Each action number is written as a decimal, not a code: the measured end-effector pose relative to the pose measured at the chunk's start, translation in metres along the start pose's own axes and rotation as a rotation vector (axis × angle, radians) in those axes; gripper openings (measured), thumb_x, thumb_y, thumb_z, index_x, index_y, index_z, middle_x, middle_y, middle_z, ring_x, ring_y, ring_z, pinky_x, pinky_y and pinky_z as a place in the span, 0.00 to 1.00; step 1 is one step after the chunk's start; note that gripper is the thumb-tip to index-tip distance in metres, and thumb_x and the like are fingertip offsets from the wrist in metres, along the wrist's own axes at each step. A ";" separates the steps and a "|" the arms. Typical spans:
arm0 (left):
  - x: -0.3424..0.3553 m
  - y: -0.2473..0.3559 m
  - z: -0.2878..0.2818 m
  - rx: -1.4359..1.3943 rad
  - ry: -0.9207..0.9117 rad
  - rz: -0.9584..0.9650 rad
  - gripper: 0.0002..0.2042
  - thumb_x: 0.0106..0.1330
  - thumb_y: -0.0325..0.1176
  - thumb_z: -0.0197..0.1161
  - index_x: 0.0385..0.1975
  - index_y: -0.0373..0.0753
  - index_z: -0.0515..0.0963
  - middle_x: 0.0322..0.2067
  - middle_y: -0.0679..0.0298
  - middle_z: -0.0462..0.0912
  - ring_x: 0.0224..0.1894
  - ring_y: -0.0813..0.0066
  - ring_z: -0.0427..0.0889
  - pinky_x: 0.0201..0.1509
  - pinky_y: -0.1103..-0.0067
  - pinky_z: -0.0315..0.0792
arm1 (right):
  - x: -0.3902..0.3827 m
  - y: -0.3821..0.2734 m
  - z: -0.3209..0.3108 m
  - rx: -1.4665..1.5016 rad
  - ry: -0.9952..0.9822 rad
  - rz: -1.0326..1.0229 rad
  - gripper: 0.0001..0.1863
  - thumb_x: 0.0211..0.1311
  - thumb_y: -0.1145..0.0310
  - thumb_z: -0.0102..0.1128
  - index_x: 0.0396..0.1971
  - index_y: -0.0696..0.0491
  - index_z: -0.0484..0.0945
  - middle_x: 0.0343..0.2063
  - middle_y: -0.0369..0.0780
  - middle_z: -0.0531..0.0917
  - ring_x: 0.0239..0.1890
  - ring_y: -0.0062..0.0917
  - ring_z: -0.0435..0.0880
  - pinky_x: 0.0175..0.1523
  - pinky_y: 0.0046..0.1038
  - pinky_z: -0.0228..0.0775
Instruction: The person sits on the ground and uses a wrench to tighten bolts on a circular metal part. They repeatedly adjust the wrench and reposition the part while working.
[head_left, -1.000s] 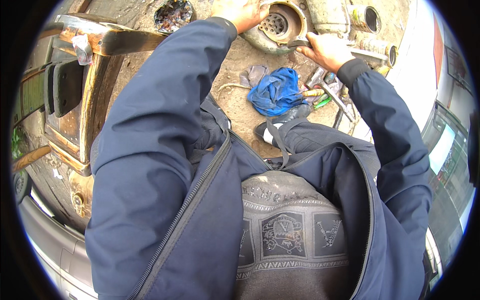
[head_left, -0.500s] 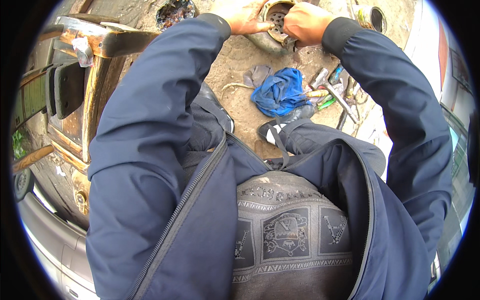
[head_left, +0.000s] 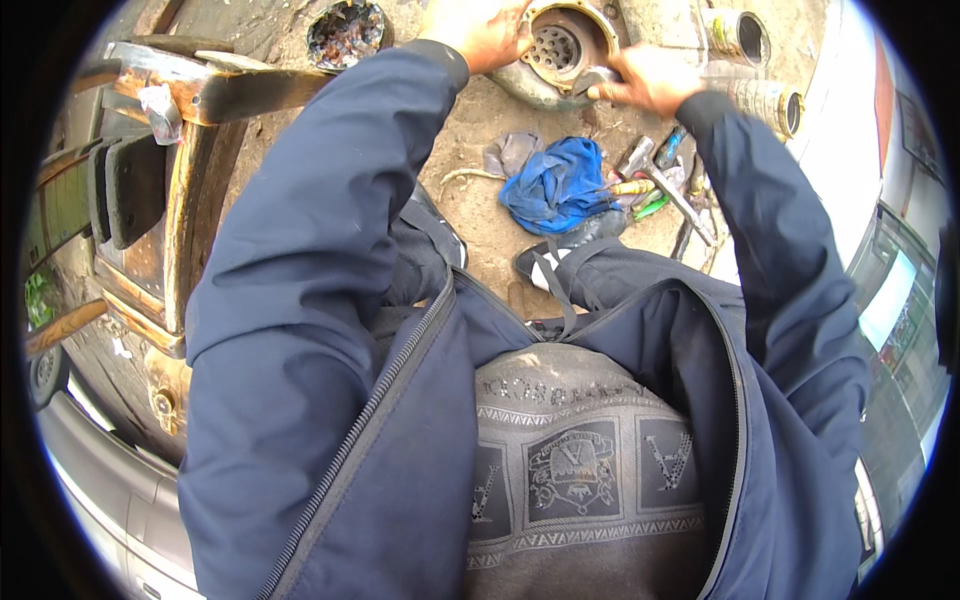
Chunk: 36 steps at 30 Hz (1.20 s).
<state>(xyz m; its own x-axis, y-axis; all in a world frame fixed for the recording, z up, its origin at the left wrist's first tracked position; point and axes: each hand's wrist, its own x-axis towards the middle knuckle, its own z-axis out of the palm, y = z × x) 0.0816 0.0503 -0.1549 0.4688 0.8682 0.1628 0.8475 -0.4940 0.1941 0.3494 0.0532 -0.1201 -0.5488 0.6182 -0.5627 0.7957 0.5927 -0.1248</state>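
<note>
At the top of the head view, a round metal housing (head_left: 533, 80) with a bolt-hole flange lies on the dirt. A perforated disc (head_left: 556, 46) shows inside its opening. My left hand (head_left: 482, 32) is closed on the flange's left side, with its upper part cut off by the frame edge. My right hand (head_left: 655, 78) is at the lower right of the rim, fingers closed round a small greyish metal piece (head_left: 596, 79). That piece touches or overlaps the rim; its exact kind is unclear.
Between my feet and the housing lie a blue cloth (head_left: 556, 185), a hammer (head_left: 682, 205) and several hand tools. Open cans (head_left: 738, 38) stand at the upper right. A container of dark scraps (head_left: 347, 36) is at the upper left, near a wooden chair (head_left: 185, 190).
My right hand has moved right and down from the opening to the rim, uncovering the perforated disc and the small metal piece. My left hand stays at the flange.
</note>
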 end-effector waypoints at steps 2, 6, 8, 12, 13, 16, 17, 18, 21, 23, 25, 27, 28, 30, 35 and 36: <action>0.000 0.000 0.001 0.023 0.034 -0.003 0.22 0.60 0.45 0.64 0.53 0.45 0.83 0.52 0.51 0.81 0.56 0.48 0.76 0.58 0.49 0.67 | -0.024 -0.028 0.023 0.621 -0.092 0.416 0.31 0.69 0.40 0.60 0.39 0.59 0.85 0.29 0.47 0.86 0.28 0.32 0.89 0.34 0.36 0.79; 0.002 0.001 0.008 -0.012 0.074 0.003 0.22 0.59 0.44 0.64 0.53 0.45 0.83 0.52 0.51 0.81 0.56 0.48 0.75 0.58 0.49 0.67 | -0.027 -0.116 0.078 1.854 0.190 1.015 0.25 0.76 0.42 0.52 0.41 0.53 0.76 0.24 0.39 0.82 0.18 0.20 0.75 0.21 0.25 0.66; 0.001 0.000 0.009 -0.025 0.052 0.003 0.22 0.59 0.44 0.64 0.52 0.45 0.82 0.51 0.52 0.81 0.56 0.49 0.75 0.57 0.49 0.67 | -0.010 -0.143 0.098 2.175 0.393 0.988 0.25 0.77 0.40 0.50 0.42 0.51 0.73 0.24 0.40 0.81 0.17 0.21 0.70 0.23 0.27 0.64; 0.000 -0.001 0.007 -0.010 0.061 0.013 0.21 0.58 0.44 0.64 0.51 0.44 0.83 0.50 0.53 0.80 0.55 0.50 0.75 0.56 0.51 0.68 | -0.001 -0.142 0.122 2.218 0.477 0.905 0.26 0.78 0.40 0.47 0.44 0.51 0.73 0.25 0.42 0.81 0.19 0.23 0.73 0.24 0.30 0.67; -0.001 0.000 0.007 -0.011 0.075 0.017 0.21 0.58 0.44 0.65 0.50 0.43 0.83 0.49 0.53 0.80 0.55 0.50 0.75 0.56 0.52 0.68 | -0.006 -0.132 0.124 2.188 0.399 0.869 0.26 0.77 0.40 0.49 0.44 0.52 0.73 0.24 0.42 0.81 0.18 0.24 0.72 0.23 0.30 0.67; -0.001 -0.001 0.006 0.031 0.095 0.030 0.20 0.57 0.45 0.65 0.47 0.42 0.82 0.48 0.53 0.80 0.54 0.50 0.75 0.55 0.52 0.68 | -0.028 -0.097 0.116 1.739 0.242 0.754 0.27 0.74 0.40 0.54 0.37 0.54 0.78 0.19 0.37 0.81 0.15 0.19 0.72 0.20 0.25 0.66; -0.001 -0.001 0.007 0.018 0.096 0.038 0.20 0.57 0.45 0.66 0.46 0.42 0.82 0.48 0.53 0.80 0.53 0.50 0.75 0.54 0.52 0.68 | -0.035 -0.084 0.107 1.569 0.187 0.690 0.28 0.74 0.40 0.54 0.35 0.55 0.79 0.18 0.36 0.81 0.14 0.18 0.70 0.20 0.25 0.65; -0.001 -0.001 0.007 0.008 0.096 0.045 0.20 0.56 0.46 0.66 0.45 0.41 0.82 0.48 0.53 0.80 0.53 0.50 0.75 0.54 0.52 0.68 | -0.039 -0.069 0.094 1.443 0.072 0.643 0.29 0.73 0.40 0.55 0.36 0.57 0.80 0.20 0.39 0.83 0.16 0.20 0.76 0.24 0.27 0.70; -0.001 -0.005 0.007 -0.011 0.045 0.075 0.21 0.55 0.46 0.67 0.45 0.41 0.82 0.47 0.52 0.80 0.53 0.50 0.75 0.54 0.53 0.68 | -0.026 -0.027 0.043 0.705 -0.064 0.308 0.31 0.69 0.38 0.59 0.38 0.58 0.83 0.24 0.46 0.86 0.25 0.30 0.87 0.34 0.36 0.77; 0.000 -0.006 0.005 -0.018 0.012 0.088 0.21 0.55 0.46 0.67 0.45 0.41 0.82 0.47 0.52 0.80 0.53 0.50 0.75 0.54 0.53 0.69 | 0.000 -0.003 0.006 0.257 -0.134 0.009 0.31 0.65 0.39 0.64 0.40 0.57 0.84 0.26 0.49 0.87 0.29 0.39 0.89 0.39 0.40 0.78; 0.001 -0.006 0.003 -0.020 0.001 0.086 0.20 0.55 0.46 0.67 0.44 0.41 0.83 0.46 0.53 0.80 0.53 0.50 0.75 0.54 0.53 0.69 | 0.035 0.011 -0.018 -0.159 -0.145 -0.271 0.29 0.61 0.43 0.70 0.39 0.60 0.83 0.30 0.53 0.85 0.36 0.51 0.86 0.41 0.44 0.78; 0.001 -0.005 0.001 -0.038 0.031 0.078 0.20 0.56 0.46 0.67 0.44 0.42 0.83 0.46 0.53 0.80 0.54 0.51 0.76 0.55 0.54 0.69 | 0.060 0.019 -0.030 -0.327 -0.142 -0.517 0.23 0.56 0.48 0.70 0.32 0.56 0.84 0.25 0.48 0.85 0.32 0.46 0.87 0.40 0.42 0.79; 0.002 -0.004 0.001 -0.049 0.046 0.078 0.19 0.56 0.45 0.67 0.44 0.42 0.83 0.46 0.53 0.80 0.54 0.51 0.76 0.55 0.54 0.69 | 0.062 0.021 -0.033 -0.438 -0.157 -0.527 0.16 0.51 0.53 0.70 0.23 0.53 0.85 0.21 0.45 0.85 0.29 0.42 0.87 0.37 0.39 0.79; 0.003 -0.002 0.001 -0.040 0.041 0.067 0.19 0.57 0.45 0.66 0.44 0.42 0.83 0.47 0.54 0.81 0.54 0.52 0.76 0.56 0.54 0.69 | 0.050 0.013 -0.028 -0.208 -0.109 -0.402 0.19 0.55 0.51 0.70 0.29 0.55 0.85 0.22 0.45 0.85 0.29 0.41 0.87 0.38 0.40 0.79; 0.002 0.001 0.006 -0.040 0.048 -0.004 0.18 0.58 0.44 0.65 0.45 0.43 0.83 0.48 0.54 0.81 0.54 0.51 0.76 0.57 0.52 0.67 | -0.029 -0.079 0.020 1.214 -0.086 0.778 0.31 0.69 0.36 0.60 0.42 0.54 0.80 0.26 0.35 0.81 0.21 0.16 0.78 0.23 0.24 0.68; 0.001 0.001 0.008 -0.041 0.054 -0.014 0.17 0.58 0.44 0.65 0.45 0.43 0.83 0.48 0.54 0.81 0.55 0.51 0.76 0.57 0.52 0.67 | -0.032 -0.106 0.036 1.577 -0.017 0.971 0.31 0.68 0.34 0.59 0.41 0.52 0.77 0.25 0.36 0.80 0.18 0.15 0.71 0.22 0.22 0.63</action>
<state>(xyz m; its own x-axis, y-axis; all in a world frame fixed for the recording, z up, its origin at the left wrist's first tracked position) 0.0851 0.0512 -0.1623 0.4415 0.8719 0.2119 0.8425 -0.4840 0.2363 0.2920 -0.0477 -0.1181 0.1855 0.3947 -0.8999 0.2696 -0.9011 -0.3397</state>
